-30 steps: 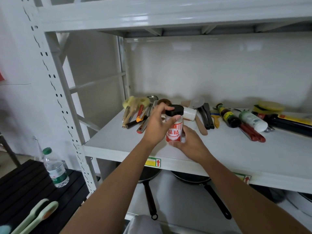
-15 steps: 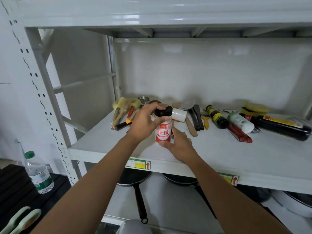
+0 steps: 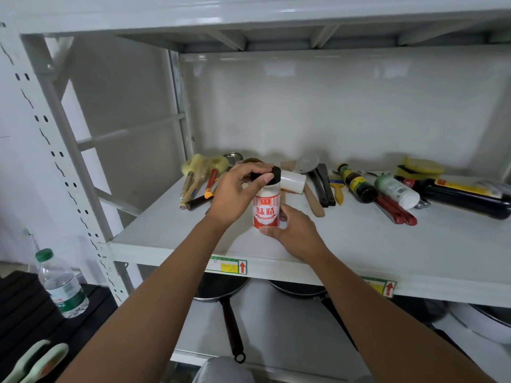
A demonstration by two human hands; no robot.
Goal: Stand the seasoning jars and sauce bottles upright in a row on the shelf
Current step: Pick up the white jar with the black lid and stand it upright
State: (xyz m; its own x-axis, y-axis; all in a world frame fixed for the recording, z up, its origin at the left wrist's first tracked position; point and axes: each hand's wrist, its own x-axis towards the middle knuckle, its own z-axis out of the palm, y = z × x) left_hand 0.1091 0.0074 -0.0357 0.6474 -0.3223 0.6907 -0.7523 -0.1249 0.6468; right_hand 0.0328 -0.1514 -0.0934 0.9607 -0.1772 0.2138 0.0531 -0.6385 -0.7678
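I have the red-and-white seasoning jar [image 3: 266,207] standing upright near the front of the white shelf [image 3: 359,244], a little left of centre. My left hand [image 3: 237,193] comes over it from ten o'clock, thumb and fingers pinched around the black cap [image 3: 272,175]. My right hand [image 3: 294,230] cups the base from five o'clock, its thumb under the label's lower edge and its fingers curled round the far side, so the jar sits between both sets of fingers.

Just behind the cap, at one o'clock, a white jar [image 3: 293,181] lies on its side. Further toward two o'clock lie a dark sauce bottle with a green-yellow label [image 3: 356,183], a white bottle with a green cap end [image 3: 396,190] and a long dark bottle [image 3: 459,194], all on their sides. Dark spatulas [image 3: 322,186] and red-handled tongs [image 3: 395,210] lie among them. At eleven o'clock there are brushes and utensils [image 3: 199,175] in a heap.
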